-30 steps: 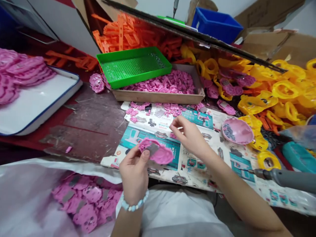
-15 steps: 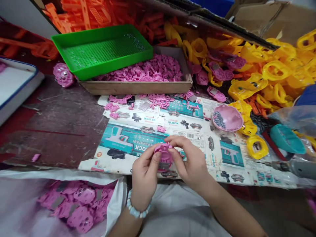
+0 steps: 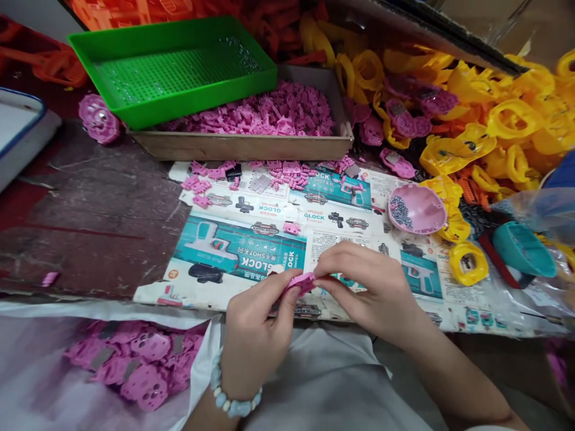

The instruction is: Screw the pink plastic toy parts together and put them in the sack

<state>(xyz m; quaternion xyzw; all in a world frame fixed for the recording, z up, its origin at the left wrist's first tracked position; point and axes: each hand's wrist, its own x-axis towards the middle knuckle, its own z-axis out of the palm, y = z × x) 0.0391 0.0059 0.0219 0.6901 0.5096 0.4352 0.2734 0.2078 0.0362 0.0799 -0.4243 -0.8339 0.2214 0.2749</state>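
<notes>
My left hand [image 3: 254, 329], with a bead bracelet at the wrist, grips a pink plastic shell part [image 3: 300, 283] at the near edge of the printed cardboard sheet [image 3: 251, 251]. My right hand [image 3: 368, 287] meets it from the right, fingertips pinched against the same pink part. Both hands hide most of the part. A lone small pink piece [image 3: 291, 227] lies on the sheet just beyond the hands.
A wooden tray [image 3: 242, 146] of small pink pieces carries a green perforated tray [image 3: 175, 66]. A pink bowl [image 3: 415, 209] with small dark bits sits right. Yellow ring parts [image 3: 485, 131] pile at right. A bag of pink shells [image 3: 135, 365] lies lower left. A teal scoop [image 3: 521, 251] is right.
My right hand came back from the sheet to the pink part held in my left. Both hands drew together at the near edge, and the view tilted downward.
</notes>
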